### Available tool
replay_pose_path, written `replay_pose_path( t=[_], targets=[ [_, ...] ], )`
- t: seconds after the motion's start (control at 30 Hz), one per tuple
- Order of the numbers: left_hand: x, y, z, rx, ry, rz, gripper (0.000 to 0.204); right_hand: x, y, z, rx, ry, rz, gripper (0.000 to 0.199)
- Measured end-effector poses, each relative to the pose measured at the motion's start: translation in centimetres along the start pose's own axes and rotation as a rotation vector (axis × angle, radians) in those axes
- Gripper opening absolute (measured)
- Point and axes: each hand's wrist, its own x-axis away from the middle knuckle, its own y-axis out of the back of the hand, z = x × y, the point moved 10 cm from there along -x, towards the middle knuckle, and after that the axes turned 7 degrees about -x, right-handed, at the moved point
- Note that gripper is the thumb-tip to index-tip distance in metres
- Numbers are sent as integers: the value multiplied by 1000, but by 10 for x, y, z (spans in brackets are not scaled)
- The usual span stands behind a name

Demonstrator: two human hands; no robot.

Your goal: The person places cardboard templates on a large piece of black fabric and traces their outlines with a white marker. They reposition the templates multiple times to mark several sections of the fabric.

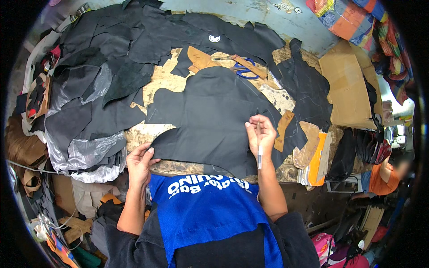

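Note:
A large piece of black leather (203,107) lies over the middle of the worktable (178,168). My left hand (140,163) pinches its near left edge between thumb and fingers. Over the leather's right side, my right hand (264,134) grips a slim pen (260,157), its clear barrel pointing back toward my wrist. Whether the tip touches the leather is hard to tell. Faint light lines show on the black leather (292,127) to the right. Close to my right hand lies a narrow brown template (283,130).
Blue-handled scissors (245,70) and brown templates (199,59) lie beyond the leather. More black leather (103,40) is heaped along the back and left, partly over clear plastic (85,154). A cardboard box (346,82) stands right, above stacked templates (318,163). Another person (383,179) is at far right.

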Motion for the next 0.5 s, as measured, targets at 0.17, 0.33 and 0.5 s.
replay_pose_path(
  t=[0.17, 0.33, 0.5],
  targets=[
    [7, -2, -13, 31, -57, 43, 13, -12, 5, 40, -33, 92, -35, 22],
    [13, -5, -18, 20, -29, 47, 14, -19, 5, 56, -59, 50, -9, 23],
    [14, -2, -4, -92, 63, 75, 19, -23, 6, 32, 46, -117, 26, 17]
  ],
)
